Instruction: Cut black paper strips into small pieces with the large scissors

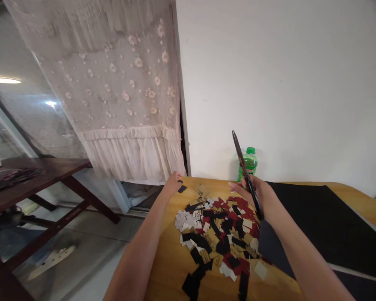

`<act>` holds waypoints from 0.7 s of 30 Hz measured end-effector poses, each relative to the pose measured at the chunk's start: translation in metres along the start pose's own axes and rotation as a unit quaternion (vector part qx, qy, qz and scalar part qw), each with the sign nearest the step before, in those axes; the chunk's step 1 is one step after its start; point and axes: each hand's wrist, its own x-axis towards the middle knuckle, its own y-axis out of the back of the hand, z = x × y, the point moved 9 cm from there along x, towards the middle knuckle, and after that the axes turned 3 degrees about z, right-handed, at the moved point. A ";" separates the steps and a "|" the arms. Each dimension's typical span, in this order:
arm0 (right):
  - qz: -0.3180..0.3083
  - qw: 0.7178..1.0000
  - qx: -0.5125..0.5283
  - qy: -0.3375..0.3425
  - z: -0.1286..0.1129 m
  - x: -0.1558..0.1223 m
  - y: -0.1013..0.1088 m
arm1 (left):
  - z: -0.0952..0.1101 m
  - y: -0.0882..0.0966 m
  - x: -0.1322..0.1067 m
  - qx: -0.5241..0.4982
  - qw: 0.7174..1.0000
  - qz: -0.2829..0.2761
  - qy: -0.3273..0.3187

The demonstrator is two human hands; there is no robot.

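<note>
Black paper scraps (190, 285) at the wooden table's (166, 267) near edge; right hand (256, 196) closed around long black scissors (243, 161), blades up-left; left hand (173, 184) half-curled by a black scrap (182, 189), hold unclear.

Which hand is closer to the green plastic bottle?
Right. The right hand, gripping long black scissors, is just in front of the green plastic bottle; the left hand is farther off, past the cut paper scraps.
</note>
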 end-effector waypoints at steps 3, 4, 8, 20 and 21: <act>-0.010 1.000 0.009 0.001 -0.001 -0.001 -0.003 | -0.007 -0.002 0.001 -0.014 1.000 0.008 0.001; -0.014 1.000 0.010 0.000 -0.002 -0.001 -0.003 | -0.009 -0.002 0.001 -0.018 1.000 0.011 0.003; -0.016 1.000 0.004 -0.009 -0.006 -0.001 -0.002 | -0.015 -0.004 0.002 -0.033 0.999 0.018 0.010; -0.025 0.999 -0.021 0.017 -0.015 -0.006 -0.007 | -0.018 -0.017 0.003 0.018 1.000 0.015 -0.020; -0.027 0.999 -0.023 0.020 -0.015 -0.006 -0.008 | -0.017 -0.018 0.002 0.026 0.999 0.013 -0.028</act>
